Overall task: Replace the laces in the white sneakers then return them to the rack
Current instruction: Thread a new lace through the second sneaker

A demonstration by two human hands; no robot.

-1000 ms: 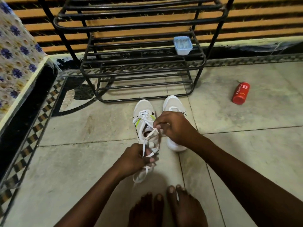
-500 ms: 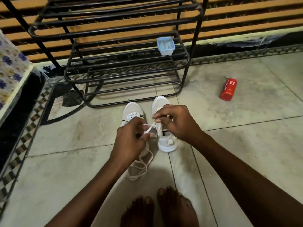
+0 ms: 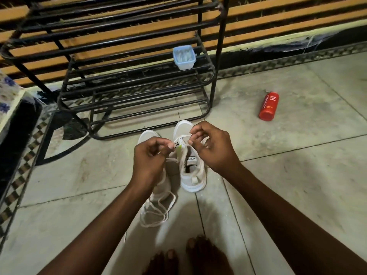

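the tiled floor (image 3: 297,175) filled most of the view. the black metal rack (image 3: 218,56) stood on it at the far side, against a wall of orange and dark stripes. its lower tiers held no shoes.

both white sneakers stood on the floor just in front of the rack, side by side, toes toward it. the right-side sneaker (image 3: 193,175) was upright with its opening and printed insole label in plain view. the left-side sneaker (image 3: 148,134) was largely covered by the left hand; only its toe and part of its side showed.

the left hand (image 3: 149,157) was held over the left-side sneaker, fingers curled, thumb and forefinger pinching the white lace (image 3: 156,213). the right hand (image 3: 214,147) was held over the front of the right-side sneaker, thumb and forefinger curled in a pinch on the same lace near the upper eyelets. a short stretch of lace ran between the two hands. the remainder hung below the left hand and lay in loose loops on the floor at the heel of the left-side sneaker.

bare feet (image 3: 198,257) rested on the floor at the bottom edge.

a red bottle (image 3: 269,106) lay on its side on the floor, well apart to the right of the rack. a small blue container (image 3: 184,57) sat on a middle tier at the rack's right end.
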